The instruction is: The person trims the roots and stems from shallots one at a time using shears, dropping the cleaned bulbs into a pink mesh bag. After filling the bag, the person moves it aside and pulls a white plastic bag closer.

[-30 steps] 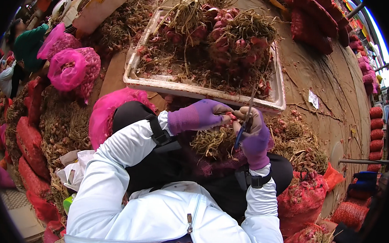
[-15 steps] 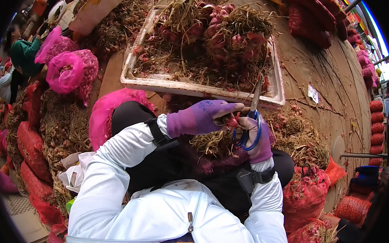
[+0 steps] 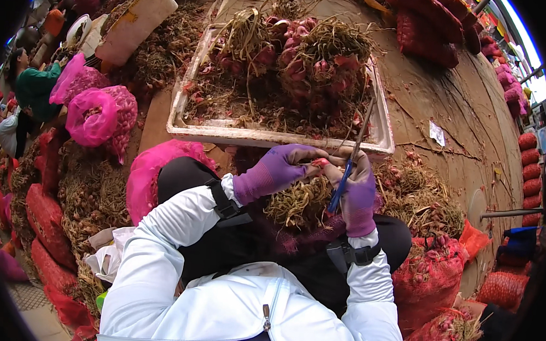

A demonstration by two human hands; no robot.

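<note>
My left hand [image 3: 276, 172], in a purple glove, is closed with its fingertips pinched on a small red shallot [image 3: 319, 163]. Close beside it, my right hand [image 3: 359, 196], also gloved, is wrapped round blue-handled scissors [image 3: 340, 187]. Their blades point away from me, over the near rim of the white foam tray [image 3: 275, 137]. The right fingertips meet the shallot too, and hide part of it. Tied bunches of red shallots [image 3: 297, 64] with dry stalks stand in that tray among loose skins. Below my hands, a clump of dry stalks [image 3: 299, 203] lies at my lap.
A pink mesh bag [image 3: 155, 177] lies by my left knee. Heaped dry stalks [image 3: 423, 200] and filled red net sacks [image 3: 428, 274] are on my right. More red sacks [image 3: 49, 217] line the left side. A person in green [image 3: 36, 90] is at the far left.
My right hand has turned the scissors, so the blue handles now show edge-on. Its fingertips have moved up to the shallot. My left hand has shifted slightly.
</note>
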